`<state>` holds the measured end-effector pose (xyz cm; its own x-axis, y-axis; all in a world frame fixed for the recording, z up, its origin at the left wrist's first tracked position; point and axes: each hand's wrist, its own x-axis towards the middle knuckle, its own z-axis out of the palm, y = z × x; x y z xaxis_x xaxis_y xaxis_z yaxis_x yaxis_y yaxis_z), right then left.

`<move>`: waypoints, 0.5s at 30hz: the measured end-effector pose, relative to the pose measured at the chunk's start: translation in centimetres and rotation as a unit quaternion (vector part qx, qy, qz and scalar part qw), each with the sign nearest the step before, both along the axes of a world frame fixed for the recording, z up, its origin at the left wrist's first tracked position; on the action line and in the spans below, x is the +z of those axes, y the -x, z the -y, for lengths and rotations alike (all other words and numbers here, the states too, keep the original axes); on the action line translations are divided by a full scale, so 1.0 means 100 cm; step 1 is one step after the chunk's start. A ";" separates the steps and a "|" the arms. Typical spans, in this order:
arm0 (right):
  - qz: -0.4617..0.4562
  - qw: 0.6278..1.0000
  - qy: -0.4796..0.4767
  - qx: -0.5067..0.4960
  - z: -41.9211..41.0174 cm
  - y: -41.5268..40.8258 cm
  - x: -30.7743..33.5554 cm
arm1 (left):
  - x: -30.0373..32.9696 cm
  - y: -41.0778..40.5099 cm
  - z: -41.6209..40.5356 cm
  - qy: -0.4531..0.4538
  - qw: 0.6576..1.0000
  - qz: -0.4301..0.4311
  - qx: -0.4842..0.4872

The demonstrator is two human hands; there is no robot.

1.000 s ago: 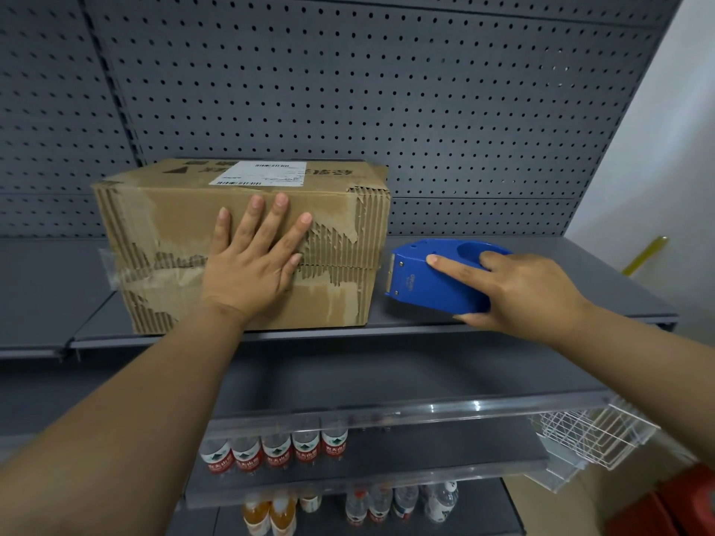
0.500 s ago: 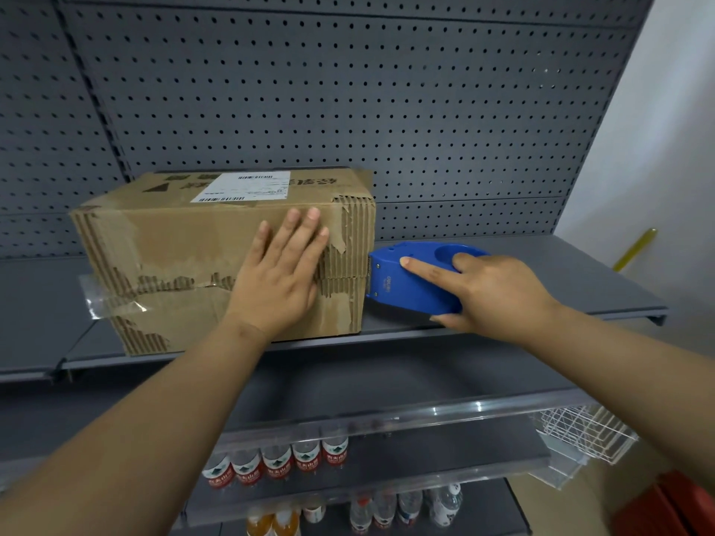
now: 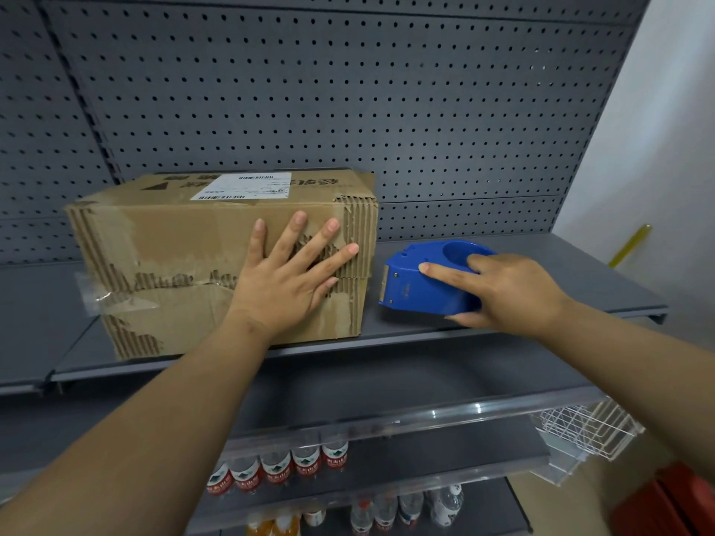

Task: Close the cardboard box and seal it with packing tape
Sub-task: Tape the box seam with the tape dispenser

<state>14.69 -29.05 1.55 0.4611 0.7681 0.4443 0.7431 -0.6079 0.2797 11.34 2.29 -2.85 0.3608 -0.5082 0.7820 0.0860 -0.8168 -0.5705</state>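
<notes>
A worn cardboard box (image 3: 166,241) lies on its side on a grey shelf (image 3: 522,303), its flaps shut and facing me. A white label sits on its top face. A strip of clear tape (image 3: 104,297) runs along the front seam and sticks out past the left edge. My left hand (image 3: 286,280) presses flat on the right half of the front, fingers spread over the seam. My right hand (image 3: 507,290) grips a blue tape dispenser (image 3: 421,284) just right of the box, its blade end pointing at the box with a small gap between.
Grey pegboard (image 3: 348,110) backs the shelf. Lower shelves hold rows of bottles (image 3: 278,470). A white wire basket (image 3: 588,427) hangs at the right end. Something red (image 3: 673,504) sits on the floor at the lower right. A yellow stick (image 3: 630,245) leans against the white wall.
My left hand slid right along the box front, from the middle to the right end. The dispenser stayed in my right hand beside the box's right edge.
</notes>
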 end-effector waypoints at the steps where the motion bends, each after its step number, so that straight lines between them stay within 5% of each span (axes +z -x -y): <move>1: -0.001 1.000 0.001 0.003 0.002 -0.001 0.000 | -0.001 0.000 0.000 0.000 1.000 0.000 0.000; 15: -0.035 0.999 -0.006 0.011 0.013 -0.004 0.006 | -0.002 0.001 -0.001 0.016 1.000 -0.007 0.003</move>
